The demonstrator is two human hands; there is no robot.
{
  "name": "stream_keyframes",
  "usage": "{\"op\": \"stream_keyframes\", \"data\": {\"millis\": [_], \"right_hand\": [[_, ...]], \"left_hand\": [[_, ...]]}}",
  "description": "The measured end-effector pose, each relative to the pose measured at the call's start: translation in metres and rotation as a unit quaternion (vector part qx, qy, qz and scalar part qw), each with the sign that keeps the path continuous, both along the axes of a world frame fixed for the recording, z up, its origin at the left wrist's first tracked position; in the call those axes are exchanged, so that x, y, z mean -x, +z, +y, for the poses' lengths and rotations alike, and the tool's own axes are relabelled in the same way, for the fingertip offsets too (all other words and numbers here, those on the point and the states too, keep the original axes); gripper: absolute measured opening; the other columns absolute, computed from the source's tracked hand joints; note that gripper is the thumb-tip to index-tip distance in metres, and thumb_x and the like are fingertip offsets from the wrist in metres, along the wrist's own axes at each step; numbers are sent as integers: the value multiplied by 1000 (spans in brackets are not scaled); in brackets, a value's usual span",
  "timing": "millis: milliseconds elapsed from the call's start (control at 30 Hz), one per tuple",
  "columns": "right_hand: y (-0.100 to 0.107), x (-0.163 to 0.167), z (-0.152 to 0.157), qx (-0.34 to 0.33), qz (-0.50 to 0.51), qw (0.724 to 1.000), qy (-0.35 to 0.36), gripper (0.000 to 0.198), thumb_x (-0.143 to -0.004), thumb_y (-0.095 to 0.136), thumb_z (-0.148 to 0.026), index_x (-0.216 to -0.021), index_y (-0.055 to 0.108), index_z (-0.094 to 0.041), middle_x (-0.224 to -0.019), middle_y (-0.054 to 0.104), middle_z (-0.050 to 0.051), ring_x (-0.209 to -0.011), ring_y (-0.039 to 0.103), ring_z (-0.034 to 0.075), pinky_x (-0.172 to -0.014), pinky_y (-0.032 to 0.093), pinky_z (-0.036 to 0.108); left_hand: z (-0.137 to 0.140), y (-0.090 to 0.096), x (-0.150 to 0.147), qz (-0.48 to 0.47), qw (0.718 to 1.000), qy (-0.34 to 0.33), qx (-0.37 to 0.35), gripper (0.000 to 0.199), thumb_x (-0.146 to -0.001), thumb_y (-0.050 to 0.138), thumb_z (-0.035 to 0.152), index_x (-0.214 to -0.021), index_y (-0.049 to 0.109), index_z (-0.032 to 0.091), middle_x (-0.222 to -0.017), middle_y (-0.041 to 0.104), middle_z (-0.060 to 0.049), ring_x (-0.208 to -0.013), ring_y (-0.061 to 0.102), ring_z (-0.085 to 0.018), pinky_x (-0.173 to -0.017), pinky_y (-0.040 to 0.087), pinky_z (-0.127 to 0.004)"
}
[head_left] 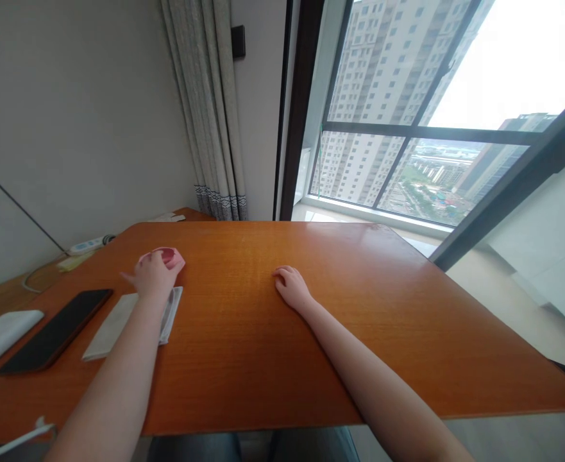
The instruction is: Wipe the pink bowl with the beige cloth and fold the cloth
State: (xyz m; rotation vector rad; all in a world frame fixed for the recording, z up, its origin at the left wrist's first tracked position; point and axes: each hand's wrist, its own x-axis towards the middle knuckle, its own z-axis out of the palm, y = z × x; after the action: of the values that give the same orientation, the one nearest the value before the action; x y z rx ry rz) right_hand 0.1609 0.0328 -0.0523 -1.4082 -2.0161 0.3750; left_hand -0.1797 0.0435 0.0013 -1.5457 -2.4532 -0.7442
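Note:
Toward the left of the table, my left hand (154, 274) has its fingers closed over a small pink box-like object (178, 262) with a darker red inside. Its thumb sticks out to the left, and the hand hides much of the object. Under my left forearm lies a flat, pale folded packet (112, 327) with a clear-looking right edge. My right hand (292, 286) rests on the bare wood near the middle, its fingers loosely curled in; nothing shows in them.
The brown wooden table (244, 359) narrows toward the far side. On its left lie a black flat slab (58, 330) and a white object (3, 333). Beyond are a power strip (87, 246) and a yellowish paper (74, 261). A white cable (17, 441) crosses the lower left corner.

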Motion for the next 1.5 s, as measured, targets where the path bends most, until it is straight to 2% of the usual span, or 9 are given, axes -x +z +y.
{"op": "stream_keyframes", "data": {"millis": [167, 333, 533, 767, 1000, 1167, 1300, 1433, 1500], "right_hand": [[1, -2, 3, 5, 40, 999, -5, 30, -93, 37, -32, -93, 65, -22, -109, 62, 7, -107, 53, 19, -98, 36, 34], [-3, -3, 8, 15, 148, 989, -22, 43, -94, 26, -41, -90, 64, -21, -105, 62, 8, -107, 54, 19, -99, 37, 34], [-6, -7, 12, 15, 320, 944, -77, 43, -90, 29, -47, -106, 57, -20, -118, 58, 9, -118, 48, 19, -107, 30, 38], [-2, -20, 19, 108, 508, 851, -78, 43, -82, 39, -54, -108, 54, -23, -119, 59, 8, -109, 57, 21, -93, 45, 37], [2, -16, 13, 77, 389, 917, -40, 27, -71, 54, -29, -97, 59, -22, -98, 66, 2, -94, 61, 19, -90, 46, 33], [1, -18, 13, 92, 386, 917, -46, 27, -71, 51, -28, -97, 57, -21, -97, 66, 2, -91, 61, 18, -86, 47, 33], [3, -15, 11, 99, 369, 923, -49, 28, -73, 48, -28, -98, 56, -22, -96, 67, 2, -92, 61, 19, -85, 46, 32], [5, -9, 7, 66, 349, 932, -68, 26, -75, 43, -28, -98, 55, -22, -100, 66, 3, -96, 59, 20, -89, 44, 34], [6, -7, 6, 56, 346, 934, -75, 26, -77, 41, -28, -97, 55, -22, -103, 64, 4, -98, 58, 20, -92, 43, 34]], "left_hand": [[2, -15, 15, 24, 997, -39, 65, 39, -79, 48, 44, -96, 63, 12, -97, 63, -20, -103, 52, -39, -78, 44, -47], [3, -1, -2, 47, 993, -99, -35, 28, -82, 42, 34, -85, 60, 13, -85, 63, -16, -88, 56, -31, -81, 43, -43], [-15, 28, -99, 23, 930, -348, -116, 23, -85, 47, 35, -76, 55, 16, -86, 61, -11, -90, 53, -26, -88, 41, -42], [-39, -5, -203, -21, 858, -512, -26, 16, -84, 55, 28, -74, 55, 16, -89, 62, -9, -90, 53, -23, -91, 40, -43], [-40, -16, -203, -39, 843, -536, 0, 14, -84, 55, 31, -83, 58, 17, -90, 64, -8, -94, 55, -24, -93, 41, -44], [-37, -2, -169, -88, 829, -546, -89, 27, -88, 46, 37, -107, 52, 19, -124, 54, -12, -116, 49, -22, -100, 39, -39], [-42, 13, -76, -76, 904, -364, -212, 23, -90, 34, 29, -100, 53, 21, -111, 59, -7, -109, 54, -21, -98, 41, -40], [-67, -1, 32, 36, 985, -99, -135, 20, -77, 37, 23, -88, 54, 23, -99, 61, -6, -97, 58, -28, -86, 47, -47], [-81, -15, 68, 29, 998, -46, -28, 19, -73, 39, 25, -85, 54, 23, -99, 60, -9, -96, 58, -33, -82, 47, -50]]}}
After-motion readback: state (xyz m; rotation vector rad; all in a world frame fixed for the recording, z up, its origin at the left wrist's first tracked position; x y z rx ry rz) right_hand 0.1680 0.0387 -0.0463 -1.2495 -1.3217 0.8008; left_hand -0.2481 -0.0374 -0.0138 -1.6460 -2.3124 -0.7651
